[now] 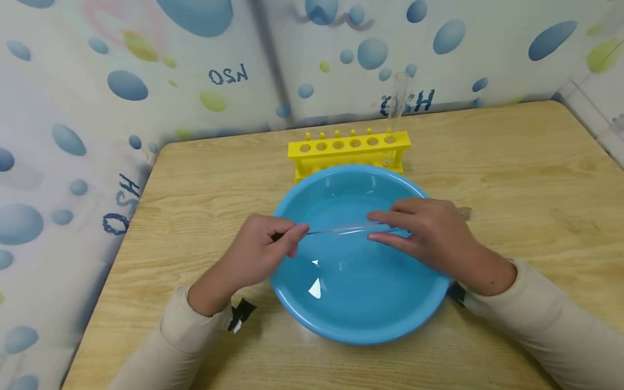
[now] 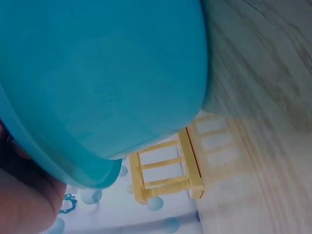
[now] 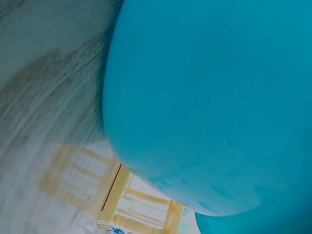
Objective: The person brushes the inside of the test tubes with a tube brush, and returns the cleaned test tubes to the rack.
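Note:
Over the blue basin [image 1: 361,337], my right hand [image 1: 431,233] pinches a clear glass test tube [image 1: 363,227] between thumb and fingers. The tube lies nearly level, its far end hidden by that hand. A thin test tube brush [image 1: 322,232] reaches into the tube from the left, its bristles showing through the glass. My left hand [image 1: 258,246] grips the brush by its wire handle, close above the basin's left rim. Water with bright reflections shows in the basin. In the left wrist view, part of the left hand [image 2: 29,204] appears beside the basin wall [image 2: 107,73].
Behind the basin stands a yellow test tube rack [image 1: 348,143], with another clear test tube [image 1: 398,97] upright in its rightmost hole. All of it rests on a wooden table [image 1: 219,184] against a patterned backdrop [image 1: 263,49]. The right wrist view mostly shows the basin's outer wall [image 3: 204,97].

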